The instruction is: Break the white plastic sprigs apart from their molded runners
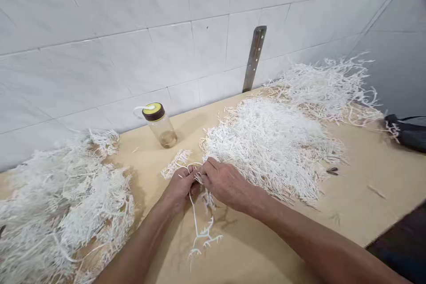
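Observation:
Both my hands meet over the middle of a tan wooden table (359, 195). My left hand (179, 186) is closed in a pinch on a thin white branched plastic sprig (199, 230) whose stem hangs down towards me. My right hand (222, 182) is closed too, with its fingers pressed on the same sprig at its top, right beside the left fingers. A small loose tuft of white sprigs (175, 164) lies just beyond my left hand. A large heap of white sprigs (276, 142) lies directly right of my right hand.
Another heap of white sprigs (56, 208) covers the table's left end. A clear bottle with a dark and yellow lid (159, 125) stands near the white tiled wall (100, 53). A metal strip (254, 57) leans against the wall. A dark bag (409, 131) lies at the right edge.

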A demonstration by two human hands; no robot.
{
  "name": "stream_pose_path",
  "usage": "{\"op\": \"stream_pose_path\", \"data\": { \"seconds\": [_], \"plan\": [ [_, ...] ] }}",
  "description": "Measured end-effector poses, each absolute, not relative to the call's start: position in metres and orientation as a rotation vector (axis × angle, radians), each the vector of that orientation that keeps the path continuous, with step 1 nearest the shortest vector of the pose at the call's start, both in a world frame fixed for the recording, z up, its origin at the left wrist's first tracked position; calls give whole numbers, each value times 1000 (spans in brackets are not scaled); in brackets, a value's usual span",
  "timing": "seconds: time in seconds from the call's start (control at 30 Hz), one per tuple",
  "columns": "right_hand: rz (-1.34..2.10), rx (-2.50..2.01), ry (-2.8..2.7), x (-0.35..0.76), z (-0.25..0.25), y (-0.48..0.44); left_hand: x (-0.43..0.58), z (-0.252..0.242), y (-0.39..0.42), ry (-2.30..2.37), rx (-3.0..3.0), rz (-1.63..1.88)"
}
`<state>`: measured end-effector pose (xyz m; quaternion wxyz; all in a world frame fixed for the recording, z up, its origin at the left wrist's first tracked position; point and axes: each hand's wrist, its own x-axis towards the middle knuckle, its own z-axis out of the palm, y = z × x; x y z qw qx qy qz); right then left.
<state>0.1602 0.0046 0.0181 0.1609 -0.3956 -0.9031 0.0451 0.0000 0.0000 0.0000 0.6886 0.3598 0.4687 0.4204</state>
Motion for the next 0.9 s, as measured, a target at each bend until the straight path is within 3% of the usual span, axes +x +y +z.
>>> {"op": "stream_pose_path", "data": {
  "seconds": [0.4,0.57,0.7,0.9],
  "plan": [
    [681,-1098,-2177,167,42,-5,1,6,1,1108,825,1138],
    [473,-1409,-1944,194,48,16,-1,6,-1,1137,849,1079],
    [181,-1298,-1915,200,51,19,-3,5,-1,1125,863,1053],
    [460,-913,-2121,174,44,0,2,5,-3,1089,876,1060]
  ]
}}
